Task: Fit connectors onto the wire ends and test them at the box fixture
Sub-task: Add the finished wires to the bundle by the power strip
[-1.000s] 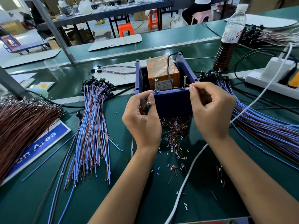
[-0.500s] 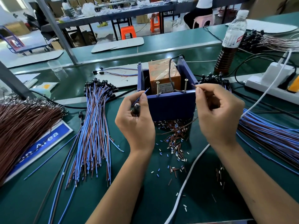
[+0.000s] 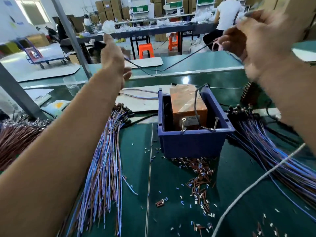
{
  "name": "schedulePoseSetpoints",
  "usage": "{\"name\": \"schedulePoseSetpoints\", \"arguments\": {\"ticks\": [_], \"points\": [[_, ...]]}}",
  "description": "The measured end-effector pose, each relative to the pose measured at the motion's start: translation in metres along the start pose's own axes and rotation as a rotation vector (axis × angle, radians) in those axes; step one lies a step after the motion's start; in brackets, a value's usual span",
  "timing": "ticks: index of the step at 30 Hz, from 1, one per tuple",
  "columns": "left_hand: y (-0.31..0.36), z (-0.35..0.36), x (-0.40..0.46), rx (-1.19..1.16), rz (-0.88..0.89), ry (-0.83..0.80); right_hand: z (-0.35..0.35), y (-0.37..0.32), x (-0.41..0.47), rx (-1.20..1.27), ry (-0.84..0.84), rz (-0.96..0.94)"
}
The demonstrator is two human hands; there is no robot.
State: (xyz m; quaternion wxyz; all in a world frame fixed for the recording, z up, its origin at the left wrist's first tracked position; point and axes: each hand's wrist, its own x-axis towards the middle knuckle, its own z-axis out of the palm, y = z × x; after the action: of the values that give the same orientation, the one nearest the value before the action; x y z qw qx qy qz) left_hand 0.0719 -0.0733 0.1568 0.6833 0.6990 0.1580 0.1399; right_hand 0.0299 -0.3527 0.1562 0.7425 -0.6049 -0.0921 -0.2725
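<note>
**One wire lifted above the box fixture, mid-batch.**
The left hand (image 3: 112,57) and right hand (image 3: 256,38), raised at 11 and 1 o'clock, stretch a thin dark wire (image 3: 172,65) between them; both are blurred, so their grip cannot be told. The blue plastic box (image 3: 191,144), with two upright metal screws (image 3: 183,124), sits at centre. Glossy blue-and-brown wire bundles (image 3: 106,159) at 9 and 3 o'clock suggest much work remains.

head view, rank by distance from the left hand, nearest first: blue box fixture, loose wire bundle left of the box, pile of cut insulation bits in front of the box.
From the raised left hand:
1. Loose wire bundle: its connector ends lie just below the hand, left of the box.
2. Blue box fixture: lower right of the hand, table centre.
3. Cut insulation bits: in front of the box, closest to the camera.
</note>
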Motion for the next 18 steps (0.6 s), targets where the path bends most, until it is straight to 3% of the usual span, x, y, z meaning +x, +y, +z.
{"name": "schedulePoseSetpoints", "arguments": {"ticks": [3,10,18], "points": [[0.003,0.005,0.048,0.128,-0.049,-0.041,0.013,0.034,0.047,0.034,0.011,0.211],[-0.029,0.025,0.143,-0.425,-0.510,-0.201,0.037,0.105,0.110,0.014,-0.029,0.396],[-0.108,0.029,0.172,-0.580,-0.558,-0.044,0.031,0.170,0.114,-0.427,-0.287,0.716]]}}
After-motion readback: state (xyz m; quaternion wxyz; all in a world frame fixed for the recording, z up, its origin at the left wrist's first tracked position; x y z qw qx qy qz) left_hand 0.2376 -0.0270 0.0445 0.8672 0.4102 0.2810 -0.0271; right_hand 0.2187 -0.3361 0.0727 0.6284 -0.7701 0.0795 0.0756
